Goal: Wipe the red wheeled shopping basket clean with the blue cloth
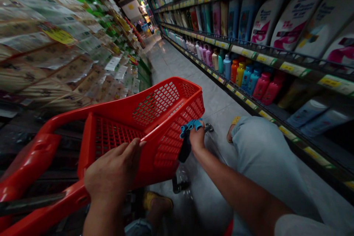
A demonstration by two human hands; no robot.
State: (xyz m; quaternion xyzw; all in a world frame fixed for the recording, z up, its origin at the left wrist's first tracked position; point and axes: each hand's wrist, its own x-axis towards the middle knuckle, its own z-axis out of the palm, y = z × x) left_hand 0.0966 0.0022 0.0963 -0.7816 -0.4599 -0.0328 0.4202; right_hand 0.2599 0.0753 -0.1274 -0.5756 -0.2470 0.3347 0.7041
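A red plastic shopping cart point(163, 151) with perforated sides stands in front of me, its basket showing nothing inside. My left hand point(114, 166) rests over the cart's near side rim, fingers closed on it and their tips partly hidden. Lower down, beside the outer face of the basket, my right hand point(197, 138) is closed round a bunched blue cloth point(190, 127). A dark part of what looks like the same cloth hangs below that hand. Whether the cloth touches the cart wall I cannot tell.
Shelves point(262, 59) of shampoo and lotion bottles run along the right. Stacked packaged goods point(55, 55) line the left. Grey tiled floor point(171, 59) stretches down the aisle. My bent knee point(265, 155) is close to the shelf, and a cart wheel point(181, 186) shows below the basket.
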